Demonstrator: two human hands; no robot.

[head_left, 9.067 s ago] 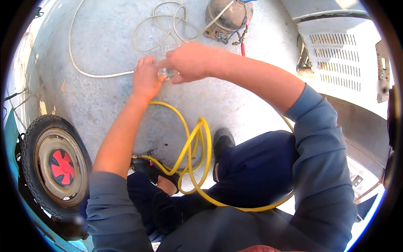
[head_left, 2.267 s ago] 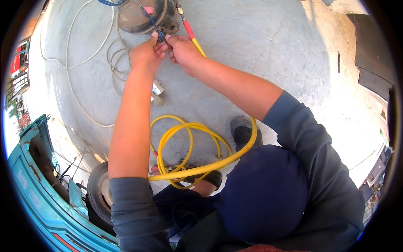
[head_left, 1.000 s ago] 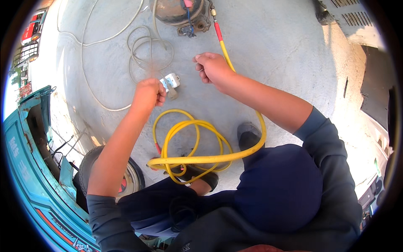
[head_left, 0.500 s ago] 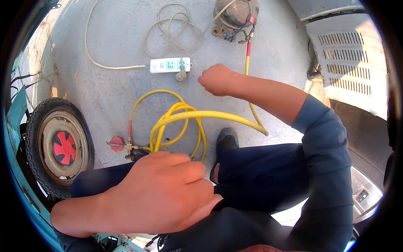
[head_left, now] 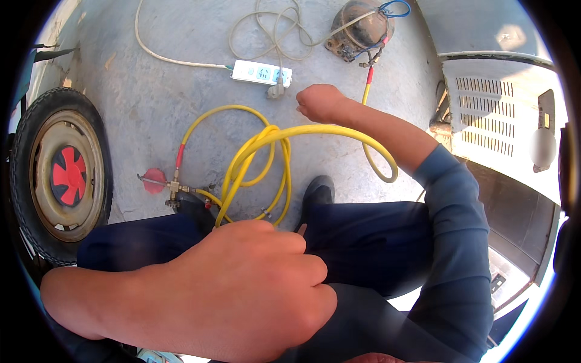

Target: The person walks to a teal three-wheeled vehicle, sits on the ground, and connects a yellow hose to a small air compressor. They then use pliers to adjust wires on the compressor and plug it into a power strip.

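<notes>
In the foreground my left hand (head_left: pixel 254 290) is closed, back upward, above my lap. Its curled fingers hide whatever is in them; a small brownish tip shows just beyond the knuckles. My right hand (head_left: pixel 321 103) is a closed fist reaching out over the floor, its inner side hidden. Nearest to it are a grey plug (head_left: pixel 275 91) and the white power strip (head_left: pixel 245 71) the plug sits in. A looped yellow hose (head_left: pixel 302 130) lies between my hands and passes under my right forearm. At the left, a brass valve fitting (head_left: pixel 174 187) joins hose ends, beside a round red piece (head_left: pixel 154 180).
A rusty round compressor (head_left: pixel 357 30) stands at the far right, joined to a hose with a red end (head_left: pixel 370 75). A pale cable (head_left: pixel 284 36) coils near it. At the left leans a spare wheel (head_left: pixel 66 175); at the right stands a slotted metal panel (head_left: pixel 484 103).
The view has shifted, so the floor things sit higher in the picture. My left hand appears lower and further right. My right fist stays near the plug.
</notes>
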